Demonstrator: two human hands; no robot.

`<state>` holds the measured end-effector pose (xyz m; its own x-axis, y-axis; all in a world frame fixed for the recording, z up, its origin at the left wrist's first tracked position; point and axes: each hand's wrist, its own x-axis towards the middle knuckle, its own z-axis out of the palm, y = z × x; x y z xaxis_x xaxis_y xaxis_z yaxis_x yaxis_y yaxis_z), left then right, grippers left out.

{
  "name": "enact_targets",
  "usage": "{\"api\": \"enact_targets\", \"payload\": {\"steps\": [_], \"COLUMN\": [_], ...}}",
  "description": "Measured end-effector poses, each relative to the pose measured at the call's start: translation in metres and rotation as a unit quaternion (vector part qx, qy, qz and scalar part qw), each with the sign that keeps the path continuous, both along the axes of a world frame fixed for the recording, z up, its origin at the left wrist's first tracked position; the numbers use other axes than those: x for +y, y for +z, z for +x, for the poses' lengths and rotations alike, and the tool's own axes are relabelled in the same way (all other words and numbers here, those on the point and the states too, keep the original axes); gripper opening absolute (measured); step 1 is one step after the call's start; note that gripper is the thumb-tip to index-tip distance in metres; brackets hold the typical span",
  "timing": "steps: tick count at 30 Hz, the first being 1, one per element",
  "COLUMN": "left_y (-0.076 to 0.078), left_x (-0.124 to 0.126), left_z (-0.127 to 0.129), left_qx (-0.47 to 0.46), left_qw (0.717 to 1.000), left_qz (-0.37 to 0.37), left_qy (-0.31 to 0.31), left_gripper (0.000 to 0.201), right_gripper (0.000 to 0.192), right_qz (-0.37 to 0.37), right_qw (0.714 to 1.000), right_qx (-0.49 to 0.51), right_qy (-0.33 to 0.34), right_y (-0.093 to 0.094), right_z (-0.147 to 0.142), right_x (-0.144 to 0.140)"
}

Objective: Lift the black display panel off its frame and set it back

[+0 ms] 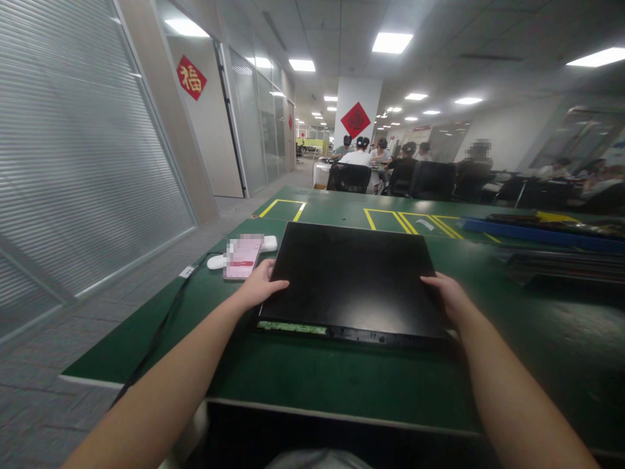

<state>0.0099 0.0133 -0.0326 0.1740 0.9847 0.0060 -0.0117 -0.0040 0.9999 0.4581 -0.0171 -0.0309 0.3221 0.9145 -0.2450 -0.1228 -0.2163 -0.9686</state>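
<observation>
Green workbench [312, 384] mid-frame: left hand [258, 286] and right hand [449, 296] each clamp a side edge of the black panel [351, 277], looks like squaring it up, next a level lift.

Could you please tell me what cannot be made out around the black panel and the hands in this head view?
- Phone screen: blurred out.
- Underside of the black panel: hidden by the panel itself.
- Left hand and right hand fingertips: partly hidden at the panel's side edges.
- Dark stack on the right: too dim to identify.
</observation>
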Motion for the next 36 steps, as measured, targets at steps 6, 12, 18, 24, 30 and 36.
{"api": "enact_targets", "payload": {"steps": [6,12,18,24,30,36], "left_y": [-0.0018,0.0011,0.0015,-0.0003,0.0007,-0.0026], "left_x": [0.0018,-0.0007,-0.0013,0.0009,0.0001,0.0023], "left_z": [-0.0006,-0.0004,0.0002,-0.0013,-0.0004,-0.0001], "left_qx": [0.004,0.018,0.017,0.011,0.01,-0.014], "left_qw": [1.0,1.0,1.0,1.0,1.0,0.999], "left_qz": [0.014,0.022,0.025,0.023,0.019,0.025], "left_qy": [-0.006,-0.013,-0.01,-0.011,-0.008,-0.016], "left_gripper": [0.057,0.058,0.058,0.059,0.058,0.06], "right_gripper": [0.026,0.025,0.025,0.026,0.028,0.028], "right_qz": [-0.001,0.002,0.005,-0.007,-0.007,-0.02], "right_qw": [1.0,1.0,1.0,1.0,1.0,1.0], "right_qx": [0.005,-0.014,-0.018,-0.002,-0.003,0.005], "right_qy": [-0.009,-0.011,-0.007,-0.007,0.0,-0.003], "right_y": [0.0047,0.0036,0.0021,0.0029,-0.0003,0.0041], "right_z": [-0.0045,-0.0031,-0.0016,-0.0026,0.0,-0.0035], "right_x": [-0.0023,-0.0021,-0.0008,-0.001,0.0011,-0.0016]}}
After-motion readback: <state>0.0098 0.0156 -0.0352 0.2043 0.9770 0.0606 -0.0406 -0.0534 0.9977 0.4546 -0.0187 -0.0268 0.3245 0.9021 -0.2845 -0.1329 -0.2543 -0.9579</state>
